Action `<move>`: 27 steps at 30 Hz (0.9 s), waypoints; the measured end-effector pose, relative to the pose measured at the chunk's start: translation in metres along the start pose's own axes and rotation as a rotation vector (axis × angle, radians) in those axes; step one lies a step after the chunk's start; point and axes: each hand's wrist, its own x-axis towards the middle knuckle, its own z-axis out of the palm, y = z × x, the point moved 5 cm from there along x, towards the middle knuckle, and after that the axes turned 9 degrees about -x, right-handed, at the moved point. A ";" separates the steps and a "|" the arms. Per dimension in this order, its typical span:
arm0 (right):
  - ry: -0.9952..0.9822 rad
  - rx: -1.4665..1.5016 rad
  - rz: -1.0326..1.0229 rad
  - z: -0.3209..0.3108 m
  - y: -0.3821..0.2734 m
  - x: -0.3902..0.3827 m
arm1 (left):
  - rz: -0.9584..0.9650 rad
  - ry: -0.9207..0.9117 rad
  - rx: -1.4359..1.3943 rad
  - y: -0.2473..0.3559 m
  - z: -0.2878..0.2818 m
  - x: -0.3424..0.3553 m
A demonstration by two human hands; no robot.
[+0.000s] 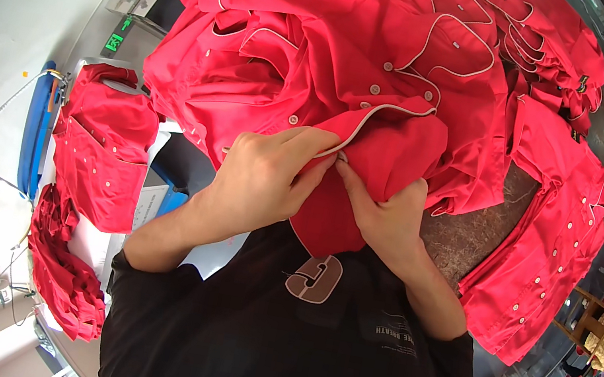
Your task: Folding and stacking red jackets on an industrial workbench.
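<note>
A red jacket (pixel 398 145) with white piping and pale buttons lies bunched before me on a heap of similar jackets. My left hand (pixel 269 170) is closed on its piped front edge, thumb and fingers pinched together. Right beside it, my right hand (pixel 386 215) pinches the same edge with its thumb and fingertip. Between the fingertips sits a tiny pale thing, too small to tell whether it is a button. A flap of the cloth hangs below my hands against my black shirt.
More red jackets (pixel 398 12) pile up across the table (pixel 471 238). One jacket (pixel 551 240) hangs over its right edge. At left, red garments (pixel 102 153) lie by a blue panel (pixel 37 134). Wooden stools (pixel 586 319) stand on the floor at right.
</note>
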 end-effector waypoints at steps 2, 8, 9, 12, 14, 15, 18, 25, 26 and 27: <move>-0.039 -0.020 0.049 0.001 0.003 0.000 | -0.001 -0.034 -0.011 -0.002 0.000 0.000; -0.092 0.136 0.201 0.003 0.009 0.000 | -0.044 -0.141 -0.008 -0.001 0.005 -0.002; -0.091 0.137 0.202 0.003 0.010 0.001 | -0.043 -0.142 -0.008 -0.003 0.007 -0.004; -0.076 0.066 0.148 0.002 0.008 0.006 | -0.053 -0.042 0.023 -0.007 0.011 -0.010; -0.074 -0.016 0.143 0.003 0.008 0.007 | -0.038 -0.004 0.106 -0.009 0.013 -0.013; -0.073 -0.015 0.141 0.003 0.008 0.008 | -0.037 -0.003 0.108 -0.010 0.014 -0.013; -0.075 -0.083 0.110 0.002 0.007 0.010 | 0.005 0.046 0.101 -0.010 0.015 -0.011; -0.295 0.082 0.330 -0.004 0.012 0.016 | 0.003 -0.029 -0.085 -0.021 0.015 -0.003; -0.281 0.216 0.324 -0.005 0.011 0.015 | 0.002 -0.088 -0.175 -0.022 0.017 -0.001; -0.277 0.213 0.322 -0.004 0.012 0.014 | 0.007 -0.088 -0.176 -0.024 0.018 0.001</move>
